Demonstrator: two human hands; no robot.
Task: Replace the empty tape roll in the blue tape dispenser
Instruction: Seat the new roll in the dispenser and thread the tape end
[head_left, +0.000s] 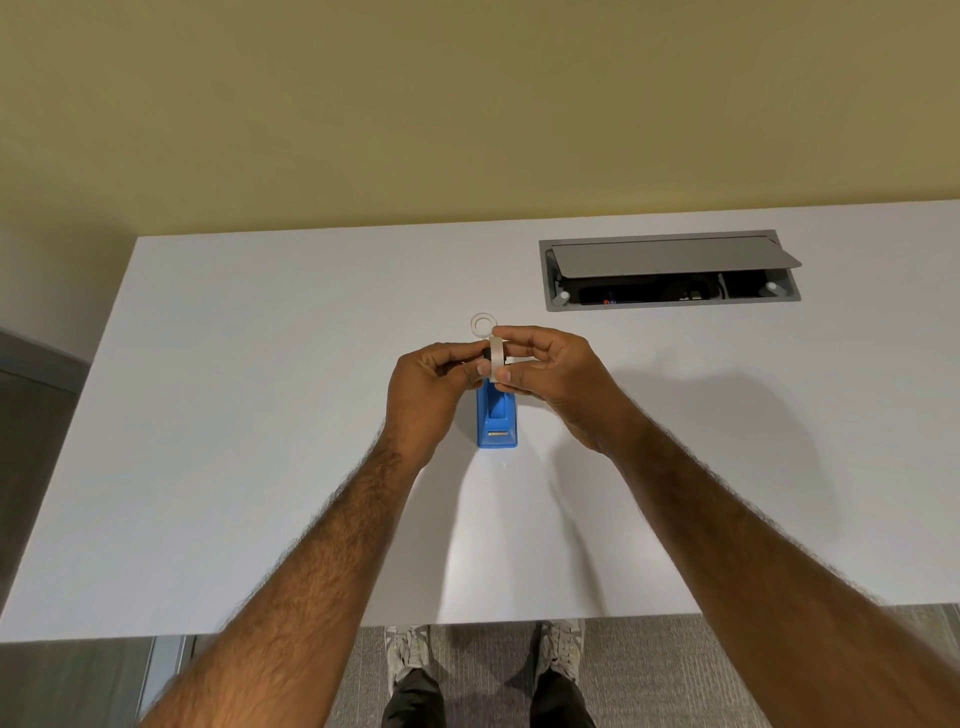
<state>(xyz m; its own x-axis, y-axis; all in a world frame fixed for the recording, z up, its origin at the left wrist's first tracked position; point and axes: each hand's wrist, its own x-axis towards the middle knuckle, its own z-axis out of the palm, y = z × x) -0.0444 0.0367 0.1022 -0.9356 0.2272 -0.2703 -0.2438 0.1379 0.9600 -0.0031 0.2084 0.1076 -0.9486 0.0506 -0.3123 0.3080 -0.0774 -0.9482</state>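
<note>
Just above the far end of the blue tape dispenser (497, 422), a white tape roll (497, 358) is held edge-on between both hands. The right hand (553, 376) pinches the roll, its fingers (514, 333) curled over the top rim and the thumb under the bottom rim. The left hand (428, 387) meets the roll from the other side, its fingers (464, 354) closed on a small black hub (487, 354) that sits against the roll's open centre. How deep the hub goes into the roll cannot be told.

The dispenser lies flat on the white surface (260, 415), its cutter end towards the person and its far end hidden behind the hands. Just beyond the dispenser, past the fingertips, a thin white ring (482, 324) lies flat on the surface, apart from the held roll.

Farther beyond the dispenser and to its right, a grey cable box (670, 305) is sunk into the surface, with its flap (670, 257) tilted up. On the near side of the dispenser, past the edge of the surface, two pale shoes (408, 656) stand on grey carpet (649, 670).
</note>
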